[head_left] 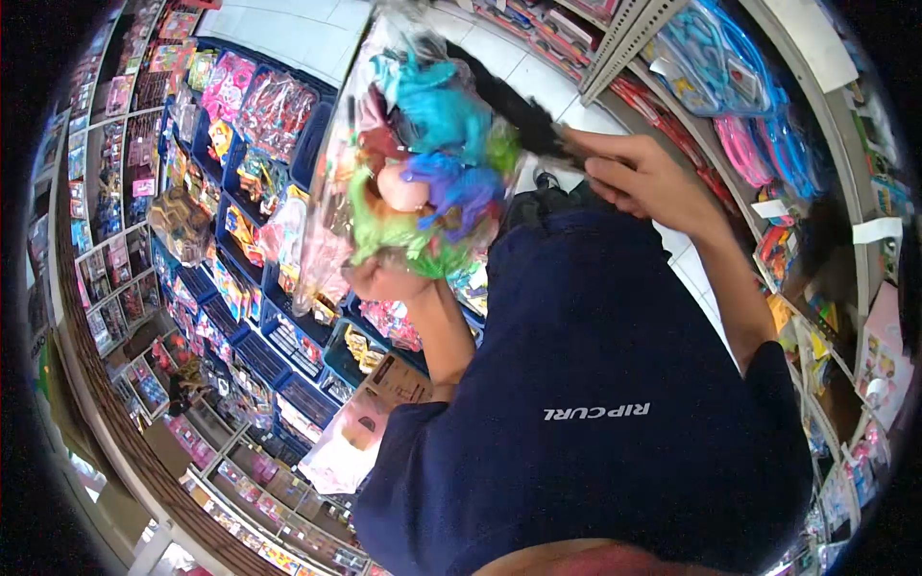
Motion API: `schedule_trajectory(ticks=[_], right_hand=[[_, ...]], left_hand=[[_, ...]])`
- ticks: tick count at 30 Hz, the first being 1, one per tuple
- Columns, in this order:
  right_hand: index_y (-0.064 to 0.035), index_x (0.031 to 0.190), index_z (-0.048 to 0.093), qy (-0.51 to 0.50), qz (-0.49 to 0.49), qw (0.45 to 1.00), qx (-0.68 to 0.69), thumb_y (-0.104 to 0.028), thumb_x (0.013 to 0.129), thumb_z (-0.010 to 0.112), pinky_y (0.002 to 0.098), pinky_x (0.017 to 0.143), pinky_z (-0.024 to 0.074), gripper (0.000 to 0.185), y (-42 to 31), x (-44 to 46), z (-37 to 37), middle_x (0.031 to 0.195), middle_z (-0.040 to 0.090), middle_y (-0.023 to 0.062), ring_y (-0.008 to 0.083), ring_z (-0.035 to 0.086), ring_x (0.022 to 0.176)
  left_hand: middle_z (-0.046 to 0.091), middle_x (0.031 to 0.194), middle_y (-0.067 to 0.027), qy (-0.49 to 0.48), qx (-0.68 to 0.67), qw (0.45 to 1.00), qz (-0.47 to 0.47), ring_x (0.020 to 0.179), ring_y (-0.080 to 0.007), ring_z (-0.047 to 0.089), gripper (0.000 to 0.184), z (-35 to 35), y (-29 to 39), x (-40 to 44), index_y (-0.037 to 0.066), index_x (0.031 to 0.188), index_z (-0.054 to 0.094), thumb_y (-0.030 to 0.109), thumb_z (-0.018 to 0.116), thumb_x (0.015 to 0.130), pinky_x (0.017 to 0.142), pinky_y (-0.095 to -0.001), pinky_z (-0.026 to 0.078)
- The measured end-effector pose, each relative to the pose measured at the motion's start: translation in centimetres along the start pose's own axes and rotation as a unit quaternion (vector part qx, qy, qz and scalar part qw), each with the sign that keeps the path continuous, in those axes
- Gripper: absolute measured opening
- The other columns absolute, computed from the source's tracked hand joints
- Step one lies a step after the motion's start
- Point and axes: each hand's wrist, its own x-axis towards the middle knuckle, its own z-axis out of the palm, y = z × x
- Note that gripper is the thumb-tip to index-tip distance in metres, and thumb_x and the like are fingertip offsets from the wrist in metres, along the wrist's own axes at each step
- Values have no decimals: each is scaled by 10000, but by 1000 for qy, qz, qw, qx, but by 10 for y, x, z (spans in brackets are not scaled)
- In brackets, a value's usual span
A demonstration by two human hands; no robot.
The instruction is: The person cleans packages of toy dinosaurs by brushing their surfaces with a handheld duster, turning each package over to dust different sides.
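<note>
A clear plastic bag (pixel 413 182) full of colourful toys, in teal, purple, green and pink, hangs in front of my chest. My left hand (pixel 394 280) grips the lower edge of this bag, its fingers partly hidden by the plastic. Raised beside the bag on the other side, my right hand (pixel 629 173) is closed round the end of a black duster-like thing (pixel 519 110). The black thing reaches up behind the bag's edge, so its far end is partly hidden.
Blue bins (pixel 312 144) with packaged goods stand in rows beyond the bag. A shelf with blue and pink items (pixel 749 144) is on the other side, close to my right arm. White floor tiles (pixel 288 34) show at the top. A cardboard box (pixel 399 381) is near my left elbow.
</note>
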Motion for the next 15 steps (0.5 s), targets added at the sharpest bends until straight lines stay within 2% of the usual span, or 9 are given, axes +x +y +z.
schedule_trajectory(ticks=[3,5,7,8,10,11,12,14,15], right_hand=[[-120,1225,419,-1,-11,996,-84,-143,851,439,136,368,243,376,19,4,-10,585,391,-48,1,319,456],[-113,1220,425,-18,14,998,-63,-147,851,441,139,363,243,371,9,0,-13,586,394,-46,1,319,451],[-99,1209,436,-32,52,998,-14,-157,851,446,145,353,243,363,-3,-5,-13,588,399,-43,0,319,443],[-87,1206,436,-23,68,995,-71,-173,853,446,148,342,242,364,7,-3,-15,589,404,-40,0,323,436],[-86,1207,434,-30,72,995,-66,-178,854,446,148,342,241,365,1,-8,-19,590,406,-39,-1,324,435],[-85,1208,433,-42,77,994,-63,-183,855,446,148,341,241,367,-3,-9,-22,591,407,-39,-1,324,433],[-84,1209,431,-57,84,993,-57,-188,855,446,148,340,241,369,-3,-11,-23,591,409,-39,-1,325,431],[-85,1210,429,-53,105,991,-60,-191,854,447,148,340,241,372,8,-12,-25,592,411,-39,-1,326,431],[-85,1211,428,-45,120,989,-73,-194,853,449,147,340,241,375,12,-11,-30,593,413,-39,-1,327,430]], left_hand=[[374,1196,-228,140,103,984,37,1089,-338,403,709,13,-9,5,-86,1190,314,300,417,605,948,-434,291],[434,1141,-227,118,386,909,102,1054,-338,443,621,-44,-7,1,-92,1151,369,249,405,633,915,-422,344],[494,1049,-236,143,-32,989,33,959,-331,511,463,-17,-8,6,-119,1061,447,132,402,675,844,-416,417],[494,1049,-236,140,-31,989,26,959,-331,511,463,-6,-11,10,-119,1061,447,132,402,675,844,-416,417],[492,984,-192,254,233,938,36,826,-297,524,543,5,-16,14,-39,1077,445,265,394,629,648,-389,467],[502,975,-201,181,530,823,95,827,-297,529,479,0,-15,14,-42,1024,483,241,403,646,656,-381,478],[502,975,-201,185,532,822,92,827,-297,529,479,-1,-16,15,-42,1024,483,241,403,646,656,-381,478],[467,1068,-223,118,128,983,-52,802,-303,550,548,-1,-14,24,-56,1139,385,222,381,667,648,-368,489],[449,1114,-235,71,-95,985,-121,789,-306,560,589,3,-17,33,-63,1197,336,213,370,677,644,-361,495]])
